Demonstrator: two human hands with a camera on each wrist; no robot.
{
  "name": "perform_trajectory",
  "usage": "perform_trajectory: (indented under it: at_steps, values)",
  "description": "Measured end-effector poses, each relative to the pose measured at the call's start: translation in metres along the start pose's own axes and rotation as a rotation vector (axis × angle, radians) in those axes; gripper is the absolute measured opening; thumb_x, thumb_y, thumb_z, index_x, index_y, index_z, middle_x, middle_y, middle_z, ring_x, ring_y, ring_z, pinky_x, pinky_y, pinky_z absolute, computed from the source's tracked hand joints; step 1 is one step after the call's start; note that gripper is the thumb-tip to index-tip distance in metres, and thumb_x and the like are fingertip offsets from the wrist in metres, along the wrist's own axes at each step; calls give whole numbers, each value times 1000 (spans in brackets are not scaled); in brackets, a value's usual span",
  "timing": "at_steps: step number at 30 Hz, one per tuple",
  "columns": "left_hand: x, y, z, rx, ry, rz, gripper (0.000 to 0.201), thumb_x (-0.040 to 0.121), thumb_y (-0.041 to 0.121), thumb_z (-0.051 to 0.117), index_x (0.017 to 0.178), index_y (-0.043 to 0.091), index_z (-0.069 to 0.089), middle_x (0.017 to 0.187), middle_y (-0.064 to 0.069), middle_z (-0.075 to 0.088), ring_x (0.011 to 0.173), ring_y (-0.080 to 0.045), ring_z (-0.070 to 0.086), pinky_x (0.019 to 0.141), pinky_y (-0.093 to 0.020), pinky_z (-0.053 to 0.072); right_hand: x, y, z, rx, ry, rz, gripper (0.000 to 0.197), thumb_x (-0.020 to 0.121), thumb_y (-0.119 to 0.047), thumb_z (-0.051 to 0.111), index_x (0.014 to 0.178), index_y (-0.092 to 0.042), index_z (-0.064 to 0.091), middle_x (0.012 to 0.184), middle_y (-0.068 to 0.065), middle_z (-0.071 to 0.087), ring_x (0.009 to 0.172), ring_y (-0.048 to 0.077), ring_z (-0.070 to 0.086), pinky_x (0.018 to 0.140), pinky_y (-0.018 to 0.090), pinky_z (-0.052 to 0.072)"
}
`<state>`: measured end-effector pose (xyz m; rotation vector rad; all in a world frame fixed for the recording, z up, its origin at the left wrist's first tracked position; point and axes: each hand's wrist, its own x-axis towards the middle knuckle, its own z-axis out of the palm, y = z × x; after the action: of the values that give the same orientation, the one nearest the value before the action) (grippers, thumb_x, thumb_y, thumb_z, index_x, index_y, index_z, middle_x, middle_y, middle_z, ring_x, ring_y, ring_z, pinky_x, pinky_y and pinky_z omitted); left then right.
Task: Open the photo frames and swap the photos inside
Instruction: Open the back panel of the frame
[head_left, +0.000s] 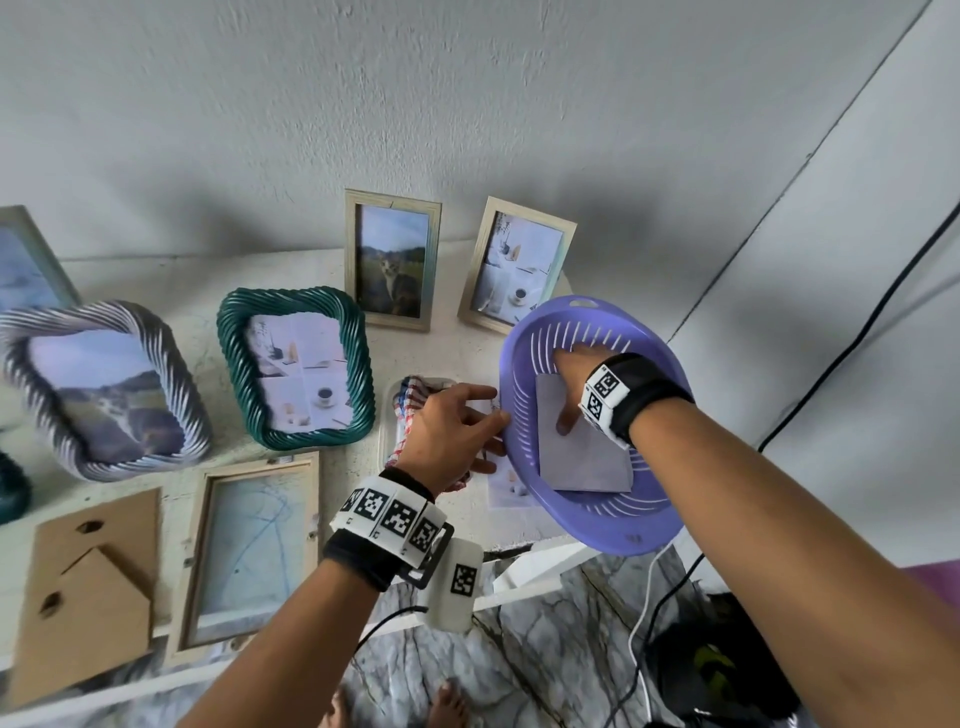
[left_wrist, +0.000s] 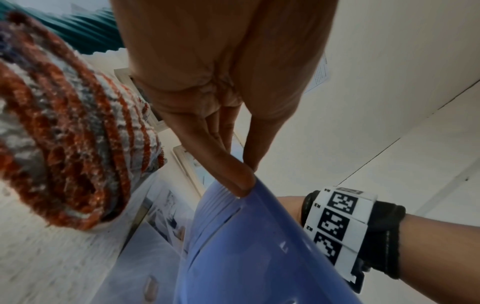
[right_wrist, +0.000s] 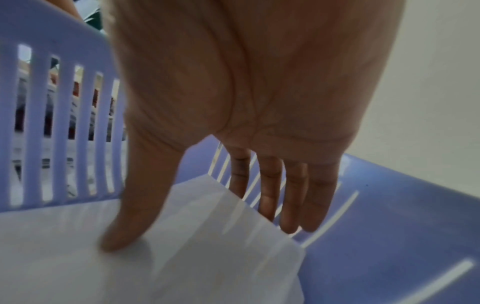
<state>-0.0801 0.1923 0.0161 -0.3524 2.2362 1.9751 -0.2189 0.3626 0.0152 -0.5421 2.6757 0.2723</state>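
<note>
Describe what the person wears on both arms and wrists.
Bare forearms, no sleeves. Each wrist has a black fabric band under a white strap of square black-and-white coded markers. A white marker-tagged block with a dark cable hangs below the left wrist.

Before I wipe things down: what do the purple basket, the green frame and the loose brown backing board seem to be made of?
Purple basket: apparently moulded plastic, smooth with a slight sheen and slotted walls. Green frame: glossy twisted ribs, probably plastic or resin; the look leaves it open. Brown backing board: matte, flat, likely fibreboard or card, with a hinged stand flap.
</note>
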Motion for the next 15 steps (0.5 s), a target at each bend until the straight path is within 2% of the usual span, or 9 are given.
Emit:
perform_trajectory:
  at_steps: [2, 4, 6, 9, 12, 15]
  values:
    - [-1, 1, -1, -1, -6, 3, 37, 91, 17, 67, 126, 7, 57, 83, -10, 74, 73, -28, 73, 60, -42, 61, 0, 1, -1, -3, 57, 6, 75, 58, -43, 87, 121, -16, 54, 114, 10, 63, 104, 32, 61, 84, 35, 50]
    - [-2, 1, -2, -2, -15, 5, 38, 91, 17, 67, 126, 7, 57, 84, -11, 74, 74, -27, 73, 59, -40, 61, 0, 2, -4, -15, 99, 12, 67, 66, -35, 84, 120, -15, 51, 115, 11, 63, 105, 33, 61, 78, 35, 45]
    - [-3, 2, -2, 0, -24, 8, 39, 91, 16, 67, 127, 7, 56, 85, -11, 73, 74, -25, 73, 56, -35, 60, -1, 1, -7, -17, 123, 21, 58, 73, -28, 79, 120, -14, 50, 119, 12, 61, 109, 36, 59, 82, 39, 47]
    - [-3, 2, -4, 8, -25, 13, 40, 90, 17, 67, 127, 7, 55, 84, -9, 73, 74, -25, 73, 56, -34, 60, -6, -2, -13, -2, 183, 27, 32, 88, -18, 59, 119, -11, 52, 121, 15, 59, 113, 38, 56, 87, 44, 48]
    - [-1, 1, -4, 57, -13, 26, 37, 91, 21, 67, 125, 10, 57, 84, -5, 72, 74, -25, 73, 60, -38, 61, -12, 1, -27, 83, 181, 22, 31, 89, -7, 52, 119, -15, 56, 120, 10, 62, 106, 34, 60, 85, 40, 51]
    - [-1, 1, -7, 168, 19, 111, 35, 94, 30, 62, 123, 11, 59, 91, -1, 71, 75, -17, 72, 63, -38, 62, -30, 4, -55, 270, 207, 41, 31, 84, -2, 49, 109, -18, 59, 118, 9, 62, 103, 31, 58, 84, 34, 49]
